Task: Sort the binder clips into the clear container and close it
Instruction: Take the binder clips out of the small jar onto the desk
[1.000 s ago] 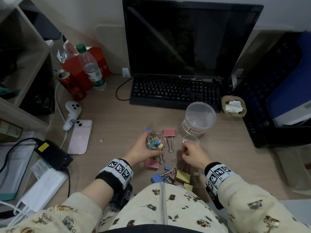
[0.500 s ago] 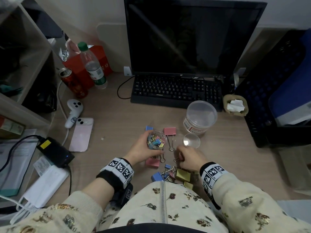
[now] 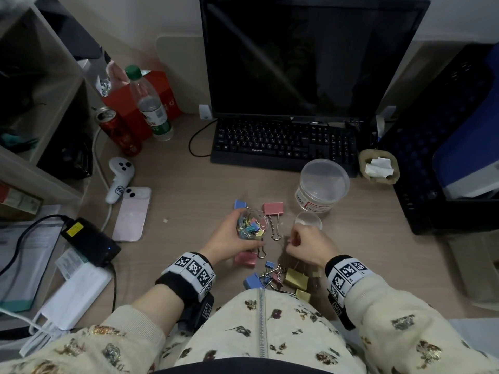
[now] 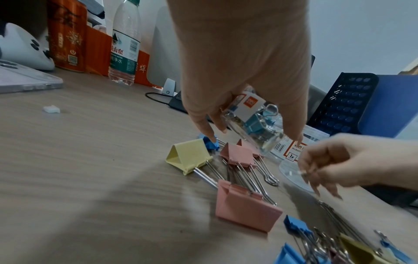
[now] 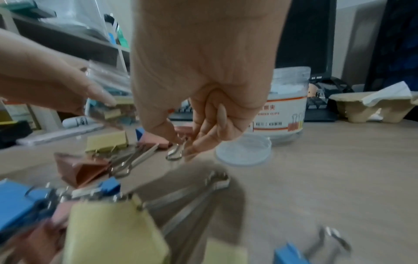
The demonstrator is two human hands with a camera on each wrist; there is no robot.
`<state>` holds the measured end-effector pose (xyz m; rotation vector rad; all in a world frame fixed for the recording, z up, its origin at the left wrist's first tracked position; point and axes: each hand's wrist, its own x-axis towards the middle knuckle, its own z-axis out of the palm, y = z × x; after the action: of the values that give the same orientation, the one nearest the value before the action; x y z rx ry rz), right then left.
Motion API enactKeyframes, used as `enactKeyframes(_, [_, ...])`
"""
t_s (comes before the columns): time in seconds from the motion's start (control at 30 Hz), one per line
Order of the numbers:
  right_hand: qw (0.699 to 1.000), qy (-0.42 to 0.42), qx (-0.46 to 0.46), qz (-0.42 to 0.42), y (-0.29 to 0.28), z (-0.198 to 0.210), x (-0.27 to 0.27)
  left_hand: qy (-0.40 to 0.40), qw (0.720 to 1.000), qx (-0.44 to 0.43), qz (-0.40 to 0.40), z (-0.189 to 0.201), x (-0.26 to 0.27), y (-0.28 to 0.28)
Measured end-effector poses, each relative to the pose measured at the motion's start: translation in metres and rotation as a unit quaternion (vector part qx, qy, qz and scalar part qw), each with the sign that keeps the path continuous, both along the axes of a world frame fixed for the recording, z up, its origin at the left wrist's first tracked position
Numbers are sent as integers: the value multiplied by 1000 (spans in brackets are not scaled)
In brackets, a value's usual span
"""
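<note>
My left hand (image 3: 225,237) grips a small clear container (image 3: 251,225), tilted and holding several small coloured binder clips (image 4: 255,123). My right hand (image 3: 297,242) is just right of it, thumb and fingers pinching a small binder clip (image 5: 174,154) by its wire handle; its colour is unclear. The container's small round lid (image 3: 308,220) lies on the desk beyond the right hand. Large clips lie around: a pink one (image 3: 273,208), another pink one (image 3: 245,259), a blue one (image 3: 239,204) and a mixed pile (image 3: 286,278) by my lap.
A larger clear labelled jar (image 3: 322,184) stands behind the lid, in front of the keyboard (image 3: 283,143). A pink phone (image 3: 132,214), a white controller (image 3: 120,179), a can (image 3: 118,130) and a bottle (image 3: 151,103) are at the left. A black crate (image 3: 432,147) stands at the right.
The right hand dipped from beside the lid toward the clip pile, then came up again toward the container with something pinched. The left hand kept hold of the container.
</note>
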<state>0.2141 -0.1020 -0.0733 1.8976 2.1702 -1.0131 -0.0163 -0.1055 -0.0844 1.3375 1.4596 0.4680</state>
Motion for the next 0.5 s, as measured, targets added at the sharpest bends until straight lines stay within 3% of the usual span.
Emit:
enactKeyframes(0.13, [996,76,48,-1,13,23,-9,-4,1000,-1,-7,0,2,0])
enactKeyframes(0.27, [985,97,142,18,19,41,-26,-9,1000,9,-15,0,5,0])
enactKeyframes(0.4, [977,106,176,52,16,48,-37,-23,999,22,-20,4,11,-1])
enactKeyframes(0.5, [974,145,174,-6,13,45,-31,-16,999,27,-23,2,10,-3])
